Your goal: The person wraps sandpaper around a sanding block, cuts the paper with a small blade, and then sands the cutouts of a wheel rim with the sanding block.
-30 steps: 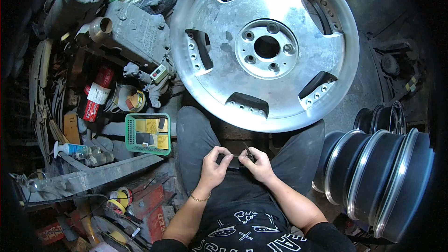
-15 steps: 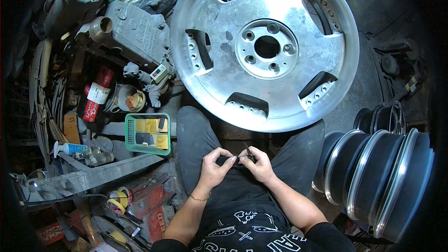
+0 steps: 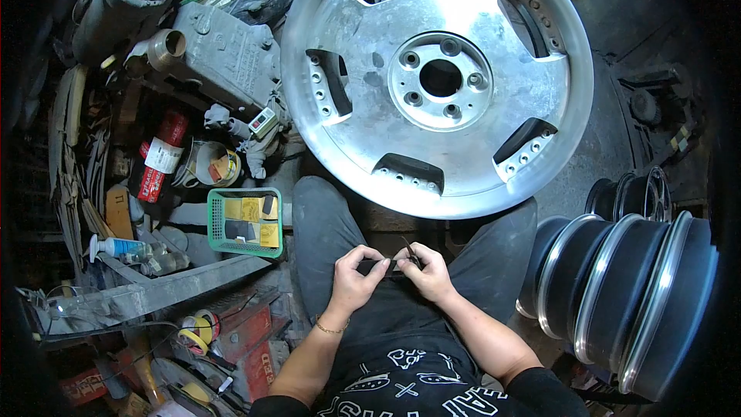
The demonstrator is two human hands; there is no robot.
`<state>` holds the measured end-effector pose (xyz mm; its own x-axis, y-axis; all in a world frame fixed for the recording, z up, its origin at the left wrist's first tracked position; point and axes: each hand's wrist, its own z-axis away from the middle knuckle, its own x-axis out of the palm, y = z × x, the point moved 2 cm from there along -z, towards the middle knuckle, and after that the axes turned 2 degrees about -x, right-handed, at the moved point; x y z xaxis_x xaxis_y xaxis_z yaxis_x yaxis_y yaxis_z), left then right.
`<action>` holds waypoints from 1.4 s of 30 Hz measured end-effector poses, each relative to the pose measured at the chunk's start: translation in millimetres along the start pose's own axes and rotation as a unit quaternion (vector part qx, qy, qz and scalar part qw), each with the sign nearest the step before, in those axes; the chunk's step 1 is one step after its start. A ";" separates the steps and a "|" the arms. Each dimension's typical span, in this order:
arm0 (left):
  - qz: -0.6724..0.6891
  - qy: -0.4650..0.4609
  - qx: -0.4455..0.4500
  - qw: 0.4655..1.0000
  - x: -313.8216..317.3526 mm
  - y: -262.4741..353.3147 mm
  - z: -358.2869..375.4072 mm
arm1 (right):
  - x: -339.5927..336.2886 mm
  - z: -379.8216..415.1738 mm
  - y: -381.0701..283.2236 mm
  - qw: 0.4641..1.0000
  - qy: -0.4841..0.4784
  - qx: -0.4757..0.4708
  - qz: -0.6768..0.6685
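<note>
My left hand and my right hand are close together over my lap, both with thumb and fingers pinched. A thin dark strip sticks up out of my right hand, between its thumb and forefinger. Whatever the left fingertips pinch is too small and dark for me to make out. Just beyond the hands, a large silver wheel rim lies face up above my knees, its centre bore and bolt holes showing.
Left of my knee sits a green basket with yellow and dark sheets. Several wheel barrels stand in a row at right. A grey motor, a spray bottle, a metal beam and tape rolls crowd the left side.
Almost nothing differs. The dark strip in my right hand has tilted very slightly; both hands keep their place and the wheel rim stays put.
</note>
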<state>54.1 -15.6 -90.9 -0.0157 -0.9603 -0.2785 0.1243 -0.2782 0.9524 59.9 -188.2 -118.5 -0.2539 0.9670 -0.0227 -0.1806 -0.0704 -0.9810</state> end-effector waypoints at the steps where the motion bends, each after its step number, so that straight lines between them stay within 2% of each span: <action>1: 0.003 -0.004 -0.007 1.000 -0.4 1.7 -0.1 | 0.0 -0.1 0.2 1.000 -0.002 -0.004 -0.002; 8: 0.002 -0.011 -0.003 1.000 1.1 0.5 0.1 | 0.3 0.1 -0.1 1.000 -0.002 0.024 0.016; 23: -0.023 -0.017 0.013 0.999 1.7 3.4 -0.3 | -0.6 -0.6 2.4 1.000 -0.011 -0.012 0.026; 25: -0.017 -0.022 0.009 1.000 1.2 3.2 -1.0 | 0.3 -1.6 -3.6 0.999 -0.018 -0.026 -0.003; 34: -0.023 -0.022 0.011 0.999 2.8 3.4 0.6 | -0.5 -0.3 0.2 0.999 -0.028 0.002 0.036; 42: -0.007 -0.045 0.037 0.998 0.9 4.1 -1.1 | 0.5 -0.7 0.6 0.999 -0.028 -0.023 0.013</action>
<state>55.6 -17.5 -87.4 -0.1072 -0.9531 -0.2832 0.0490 -0.2895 0.9559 60.3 -187.6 -119.2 -0.3105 0.9498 -0.0391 -0.1299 -0.0831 -0.9880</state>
